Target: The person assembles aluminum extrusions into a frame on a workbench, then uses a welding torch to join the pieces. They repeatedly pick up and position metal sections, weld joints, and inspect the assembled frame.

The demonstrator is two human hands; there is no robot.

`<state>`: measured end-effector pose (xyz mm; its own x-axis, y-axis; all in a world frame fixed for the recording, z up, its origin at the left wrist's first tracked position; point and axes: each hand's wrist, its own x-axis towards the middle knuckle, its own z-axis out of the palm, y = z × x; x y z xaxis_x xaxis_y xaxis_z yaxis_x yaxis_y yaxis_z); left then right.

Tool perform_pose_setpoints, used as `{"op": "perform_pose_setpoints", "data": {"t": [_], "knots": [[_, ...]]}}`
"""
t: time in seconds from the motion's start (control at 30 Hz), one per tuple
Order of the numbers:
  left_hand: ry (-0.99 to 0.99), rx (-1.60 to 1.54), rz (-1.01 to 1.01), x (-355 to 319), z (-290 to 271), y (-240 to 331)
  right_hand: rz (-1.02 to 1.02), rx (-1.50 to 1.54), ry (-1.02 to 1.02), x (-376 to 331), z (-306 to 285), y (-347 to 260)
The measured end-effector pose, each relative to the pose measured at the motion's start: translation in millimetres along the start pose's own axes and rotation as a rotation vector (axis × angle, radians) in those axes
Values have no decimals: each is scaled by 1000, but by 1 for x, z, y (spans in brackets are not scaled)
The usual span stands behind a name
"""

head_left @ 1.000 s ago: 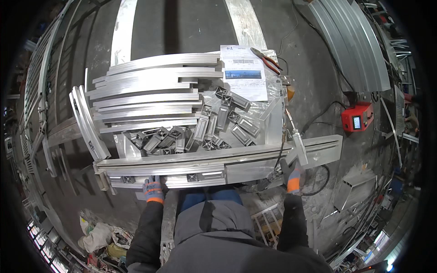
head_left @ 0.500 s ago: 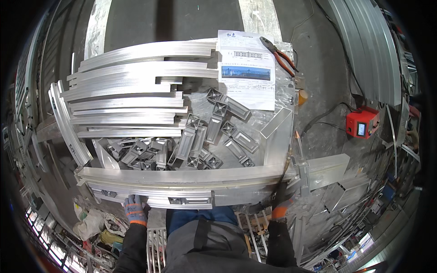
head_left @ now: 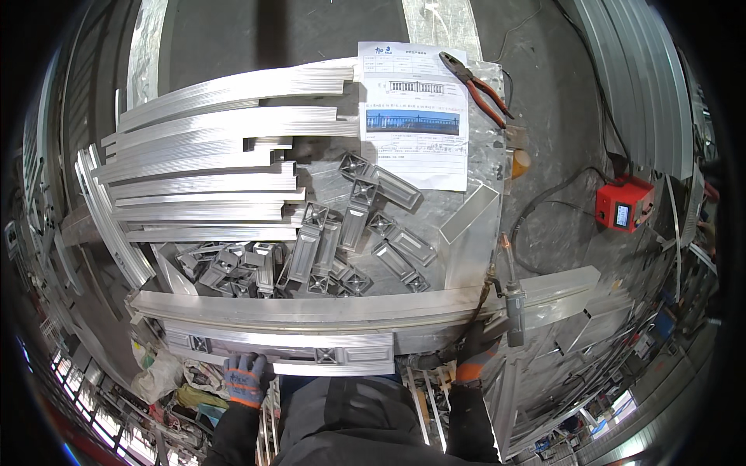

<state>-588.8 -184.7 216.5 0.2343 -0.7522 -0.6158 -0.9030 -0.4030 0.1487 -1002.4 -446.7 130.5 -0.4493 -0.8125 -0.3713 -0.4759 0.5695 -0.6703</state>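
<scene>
1. Left hand [head_left: 247, 378], gloved, fingers curled on the near edge of the aluminium rail assembly [head_left: 311, 349], at the tabletop [head_left: 482, 85] front.
2. Right hand [head_left: 472, 365] gripped the welding torch [head_left: 513, 307]; fingers' closure unclear.
3. Judged step: positioning before welding; next calls for steadying the rail.

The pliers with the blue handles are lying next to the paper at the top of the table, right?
Not quite. The pliers have red handles, not blue, as the head view shows. They do lie next to the paper at the top of the table.
</scene>
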Motion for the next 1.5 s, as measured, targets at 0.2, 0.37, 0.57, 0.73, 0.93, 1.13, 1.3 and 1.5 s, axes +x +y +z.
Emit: {"op": "perform_pose_setpoints", "data": {"t": [0.2,0.37,0.57,0.73,0.93,1.13,1.3,1.5], "knots": [[33,-82,107,11,-19,25,-24,-37,41,0,1,11],[109,-128,123,9,-2,24,100,88,63,0,-5,39],[137,-113,137,2,12,19,47,134,-13,1,-8,44],[99,-128,127,0,15,18,-21,130,-8,-1,-9,50],[27,-167,74,12,35,22,19,216,32,2,-11,74],[51,-186,3,20,57,25,7,183,45,-1,-7,50],[49,-201,-29,17,59,27,-39,-72,-1,3,-6,32],[84,-153,-57,16,67,30,-45,47,18,0,-1,16]]}}
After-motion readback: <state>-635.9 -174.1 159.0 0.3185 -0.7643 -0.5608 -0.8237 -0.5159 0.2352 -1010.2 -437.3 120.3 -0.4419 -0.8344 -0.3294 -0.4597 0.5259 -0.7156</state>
